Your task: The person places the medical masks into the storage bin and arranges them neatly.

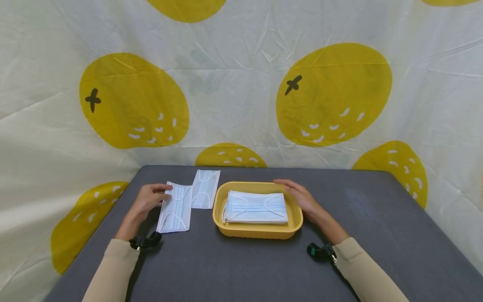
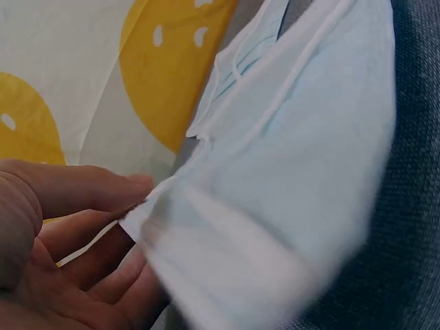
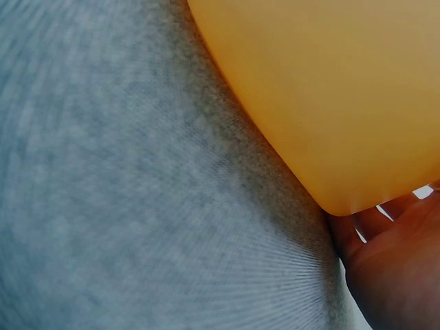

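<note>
At the left, my left hand (image 1: 147, 199) pinches the edge of a pale blue face mask (image 1: 176, 208) between thumb and fingers. The left wrist view shows the thumb on that mask's edge (image 2: 227, 199), partly blurred. A second face mask (image 1: 205, 188) lies behind it to the right, slightly overlapped. In the middle stands a yellow plastic tray (image 1: 256, 232) with a stack of face masks (image 1: 257, 207) in it, ear loops on top. My right hand (image 1: 303, 199) rests against the tray's right end, fingers extended toward its back rim; the tray wall hides part of them in the right wrist view.
The dark grey table (image 1: 241, 268) carries the tray and masks. A white cloth (image 1: 234, 105) with yellow fruit prints hangs behind and beside the table. Each wrist wears a black strap (image 1: 145, 241).
</note>
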Demonstrator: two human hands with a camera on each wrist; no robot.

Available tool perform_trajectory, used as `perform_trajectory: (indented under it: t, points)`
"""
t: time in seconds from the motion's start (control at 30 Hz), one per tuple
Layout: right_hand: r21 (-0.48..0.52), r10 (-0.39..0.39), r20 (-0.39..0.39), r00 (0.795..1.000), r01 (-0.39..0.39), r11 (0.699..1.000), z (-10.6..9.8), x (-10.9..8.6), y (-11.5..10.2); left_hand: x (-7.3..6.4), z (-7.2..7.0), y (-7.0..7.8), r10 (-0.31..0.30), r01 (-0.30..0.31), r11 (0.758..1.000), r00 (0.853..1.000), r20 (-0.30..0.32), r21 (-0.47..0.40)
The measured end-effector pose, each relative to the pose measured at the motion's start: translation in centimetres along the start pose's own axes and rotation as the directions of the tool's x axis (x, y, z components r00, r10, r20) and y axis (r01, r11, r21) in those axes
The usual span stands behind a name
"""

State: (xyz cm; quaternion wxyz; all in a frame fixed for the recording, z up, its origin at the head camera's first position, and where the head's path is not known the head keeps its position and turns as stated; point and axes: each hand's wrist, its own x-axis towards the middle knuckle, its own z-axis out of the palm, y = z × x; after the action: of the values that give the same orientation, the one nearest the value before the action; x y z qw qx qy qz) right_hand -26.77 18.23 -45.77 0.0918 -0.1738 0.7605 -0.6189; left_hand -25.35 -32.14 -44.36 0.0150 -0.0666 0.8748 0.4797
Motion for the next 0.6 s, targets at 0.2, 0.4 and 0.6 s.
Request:
perform_trajectory:
  t: [0.2, 0.4, 0.6]
  points:
    - [-0.004, -0.002, 0.003, 1.0, 0.002, 1.0, -0.09, 0.0, 0.03, 0.1, -0.11, 0.04, 0.018, -0.019, 0.999, 1.0, 0.014, 0.026]
    - [-0.005, -0.005, 0.0, 1.0, 0.005, 1.0, -0.1, -0.08, -0.09, 0.22, 0.07, -0.13, 0.054, -0.055, 0.998, 0.998, 0.013, 0.038]
    - [-0.026, -0.018, -0.001, 1.0, 0.018, 0.999, -0.14, -0.1, -0.06, 0.11, -0.07, 0.17, 0.047, -0.048, 0.998, 0.998, 0.048, 0.027]
